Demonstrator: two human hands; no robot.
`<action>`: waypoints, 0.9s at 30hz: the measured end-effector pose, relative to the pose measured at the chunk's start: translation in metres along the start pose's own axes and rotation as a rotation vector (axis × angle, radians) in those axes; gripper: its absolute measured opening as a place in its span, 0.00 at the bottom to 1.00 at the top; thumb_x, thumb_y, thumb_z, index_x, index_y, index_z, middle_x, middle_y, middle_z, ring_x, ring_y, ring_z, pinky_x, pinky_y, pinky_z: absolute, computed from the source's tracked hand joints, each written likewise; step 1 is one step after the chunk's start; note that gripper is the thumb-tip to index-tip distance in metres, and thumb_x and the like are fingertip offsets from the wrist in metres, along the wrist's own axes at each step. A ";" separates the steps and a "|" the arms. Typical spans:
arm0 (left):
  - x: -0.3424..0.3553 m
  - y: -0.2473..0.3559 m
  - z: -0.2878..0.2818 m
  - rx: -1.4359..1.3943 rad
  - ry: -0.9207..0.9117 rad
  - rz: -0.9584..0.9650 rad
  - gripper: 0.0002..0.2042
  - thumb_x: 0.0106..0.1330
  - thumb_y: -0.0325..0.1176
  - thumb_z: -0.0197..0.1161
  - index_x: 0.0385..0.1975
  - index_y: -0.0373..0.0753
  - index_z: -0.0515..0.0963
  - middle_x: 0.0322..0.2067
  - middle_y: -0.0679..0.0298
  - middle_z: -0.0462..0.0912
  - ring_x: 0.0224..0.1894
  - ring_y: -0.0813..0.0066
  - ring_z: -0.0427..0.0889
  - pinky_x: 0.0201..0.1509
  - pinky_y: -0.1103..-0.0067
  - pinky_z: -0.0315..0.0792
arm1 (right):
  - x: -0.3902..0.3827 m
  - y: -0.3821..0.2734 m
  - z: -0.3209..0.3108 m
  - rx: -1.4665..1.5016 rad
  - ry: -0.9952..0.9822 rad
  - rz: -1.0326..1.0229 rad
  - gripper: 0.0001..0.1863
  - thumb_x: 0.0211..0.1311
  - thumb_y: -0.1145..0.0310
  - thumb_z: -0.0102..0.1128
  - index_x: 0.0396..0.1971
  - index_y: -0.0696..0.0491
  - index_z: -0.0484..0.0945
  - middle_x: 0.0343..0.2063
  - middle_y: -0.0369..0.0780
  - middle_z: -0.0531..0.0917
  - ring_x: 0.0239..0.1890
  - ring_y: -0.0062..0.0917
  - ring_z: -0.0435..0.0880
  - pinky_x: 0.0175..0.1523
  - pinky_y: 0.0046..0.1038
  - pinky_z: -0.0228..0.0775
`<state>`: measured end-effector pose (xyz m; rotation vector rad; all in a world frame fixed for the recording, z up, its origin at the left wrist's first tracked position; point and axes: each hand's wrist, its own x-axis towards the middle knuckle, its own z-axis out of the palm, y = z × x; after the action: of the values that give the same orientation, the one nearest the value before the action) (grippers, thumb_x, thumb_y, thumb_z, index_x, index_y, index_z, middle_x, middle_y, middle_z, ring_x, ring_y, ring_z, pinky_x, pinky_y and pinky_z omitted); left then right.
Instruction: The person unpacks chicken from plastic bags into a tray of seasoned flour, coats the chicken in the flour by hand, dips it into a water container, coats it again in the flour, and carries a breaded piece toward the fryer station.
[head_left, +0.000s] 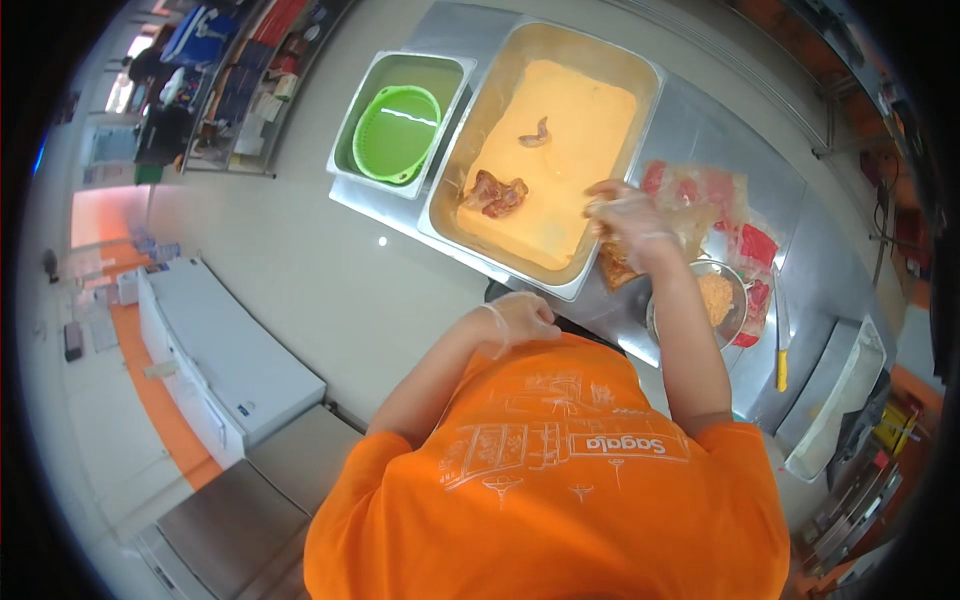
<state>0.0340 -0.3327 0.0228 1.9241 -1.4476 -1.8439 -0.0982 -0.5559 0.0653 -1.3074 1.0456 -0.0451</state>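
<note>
A clear plastic glove covers my right hand (632,222), which is over the right rim of a large metal tray (440,215). Its fingers are bent together, with something brownish at the tips that I cannot make out. Orange-yellow flour or breading powder (570,110) covers the tray's bottom. On it lie a reddish clump of raw marinated chicken (495,194) and, apart from that, a small chicken wing (536,134). Below my right hand is a clear plastic bag with brownish meat (617,266). My left hand (516,322), also gloved, is curled near my waist, with nothing visible in it.
Left of the tray, a green basket (396,135) sits in a metal pan (345,150). A strainer (700,305) holding orange crumbs is by my right forearm. Red-and-clear plastic packaging (720,195) and a yellow-handled knife (782,345) lie on the steel table (690,110). A white chest freezer (235,340) stands left.
</note>
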 end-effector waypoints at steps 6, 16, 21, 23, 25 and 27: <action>-0.009 -0.063 -0.119 -0.043 0.363 -0.175 0.23 0.61 0.43 0.67 0.49 0.30 0.78 0.40 0.51 0.85 0.44 0.61 0.85 0.48 0.73 0.77 | 0.102 0.046 0.068 -0.702 0.224 -0.042 0.18 0.58 0.71 0.57 0.49 0.57 0.78 0.40 0.50 0.86 0.44 0.40 0.86 0.49 0.35 0.77; 0.085 -0.140 -0.197 0.260 0.358 0.143 0.15 0.65 0.35 0.62 0.46 0.32 0.78 0.44 0.47 0.83 0.46 0.49 0.83 0.50 0.67 0.76 | 0.165 -0.007 0.200 -0.488 0.171 0.395 0.29 0.56 0.43 0.65 0.40 0.57 0.84 0.38 0.48 0.88 0.43 0.33 0.88 0.49 0.32 0.78; 0.059 -0.083 -0.211 0.637 0.126 0.132 0.16 0.65 0.35 0.63 0.45 0.29 0.77 0.46 0.43 0.82 0.47 0.48 0.83 0.51 0.65 0.76 | 0.185 0.033 0.214 -0.505 0.382 0.386 0.27 0.55 0.44 0.66 0.33 0.57 0.86 0.29 0.44 0.88 0.34 0.29 0.89 0.43 0.27 0.79; 0.061 -0.077 -0.205 0.626 0.159 0.195 0.16 0.65 0.36 0.64 0.43 0.29 0.76 0.42 0.42 0.83 0.46 0.47 0.83 0.52 0.64 0.76 | 0.166 0.022 0.198 -0.154 0.259 0.432 0.23 0.58 0.48 0.63 0.31 0.58 0.84 0.29 0.44 0.88 0.34 0.27 0.88 0.40 0.26 0.77; 0.077 -0.075 -0.194 0.561 0.318 0.249 0.16 0.64 0.36 0.64 0.42 0.28 0.76 0.38 0.44 0.84 0.43 0.48 0.84 0.49 0.64 0.77 | 0.138 0.019 0.183 -0.006 0.285 0.314 0.21 0.59 0.51 0.61 0.29 0.58 0.84 0.28 0.44 0.87 0.33 0.26 0.87 0.38 0.26 0.76; 0.113 -0.095 -0.182 0.482 0.470 0.300 0.16 0.63 0.36 0.65 0.41 0.28 0.77 0.35 0.45 0.85 0.40 0.49 0.85 0.47 0.65 0.77 | 0.121 0.022 0.168 0.135 0.311 0.194 0.20 0.61 0.54 0.60 0.27 0.58 0.83 0.26 0.44 0.86 0.31 0.25 0.85 0.37 0.26 0.75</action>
<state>0.2130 -0.4500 -0.0725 1.9904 -1.9750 -0.8880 0.0677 -0.4893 -0.0420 -1.0929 1.4066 -0.1740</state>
